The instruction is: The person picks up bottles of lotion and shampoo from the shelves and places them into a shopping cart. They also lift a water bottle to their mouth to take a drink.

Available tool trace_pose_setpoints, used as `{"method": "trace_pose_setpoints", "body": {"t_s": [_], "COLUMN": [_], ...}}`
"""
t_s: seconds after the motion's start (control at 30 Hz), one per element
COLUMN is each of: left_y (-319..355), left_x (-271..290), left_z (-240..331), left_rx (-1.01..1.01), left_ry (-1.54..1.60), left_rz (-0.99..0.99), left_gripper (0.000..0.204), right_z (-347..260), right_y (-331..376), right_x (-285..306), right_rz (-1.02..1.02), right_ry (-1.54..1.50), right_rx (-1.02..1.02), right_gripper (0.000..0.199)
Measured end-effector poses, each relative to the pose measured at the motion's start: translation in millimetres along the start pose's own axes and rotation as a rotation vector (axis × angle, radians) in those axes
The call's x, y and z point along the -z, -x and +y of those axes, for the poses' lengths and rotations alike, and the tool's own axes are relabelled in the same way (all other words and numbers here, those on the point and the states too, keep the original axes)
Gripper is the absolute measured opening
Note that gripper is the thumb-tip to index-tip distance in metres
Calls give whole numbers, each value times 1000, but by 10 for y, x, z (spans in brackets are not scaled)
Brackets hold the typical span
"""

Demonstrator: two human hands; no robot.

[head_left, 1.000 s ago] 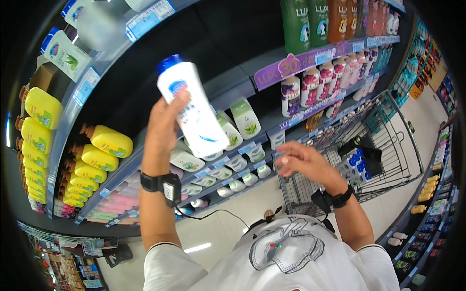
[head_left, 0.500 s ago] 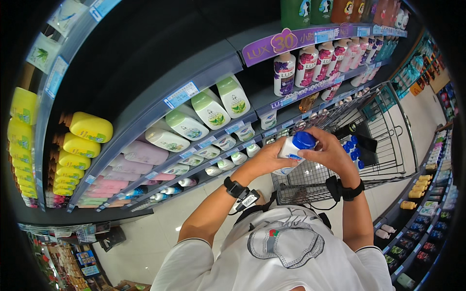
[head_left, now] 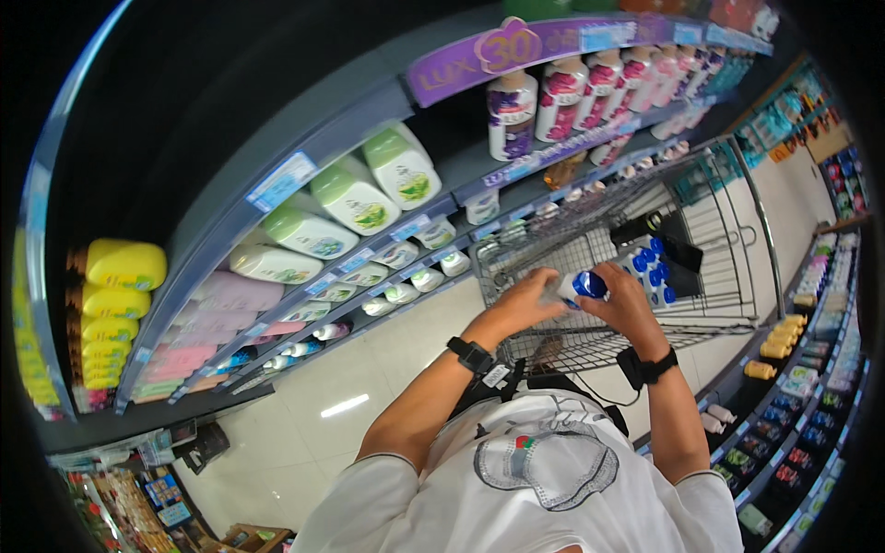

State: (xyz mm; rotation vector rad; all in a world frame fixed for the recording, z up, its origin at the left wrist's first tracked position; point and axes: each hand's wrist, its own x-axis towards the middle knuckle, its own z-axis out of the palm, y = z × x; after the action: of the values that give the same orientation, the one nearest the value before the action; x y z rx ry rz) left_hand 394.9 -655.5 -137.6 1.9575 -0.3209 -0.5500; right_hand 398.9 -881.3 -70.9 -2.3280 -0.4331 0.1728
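Bottle: held over cart | right hand: fingers clamped on bottle | left hand: right by bottle, fingers blurred, cannot tell if gripping | blue-capped bottles: in cart

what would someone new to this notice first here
Probably the blue-capped white bottle between the left hand and the right hand, by the wire cart. Next, perhaps the bright yellow bottles lined up at far left, and the purple sign strip curving across the top centre.
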Motion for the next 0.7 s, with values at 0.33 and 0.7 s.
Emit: {"method": "trace_pose_setpoints", "body": {"t_s": [0.33,0.7], "left_y": [379,607], "left_x": [156,18], "left_z": [-475,-467], "left_rx": [256,413], "left_ry": [231,287], "left_rz": [170,266], "left_gripper": [46,41], "right_z": [1448,2739], "right_y": [-56,-436], "right_x": [-186,-395], "right_rz": [110,91], "right_ry": [189,276], "right_rx": [-249,-572], "right_gripper": [41,46]}}
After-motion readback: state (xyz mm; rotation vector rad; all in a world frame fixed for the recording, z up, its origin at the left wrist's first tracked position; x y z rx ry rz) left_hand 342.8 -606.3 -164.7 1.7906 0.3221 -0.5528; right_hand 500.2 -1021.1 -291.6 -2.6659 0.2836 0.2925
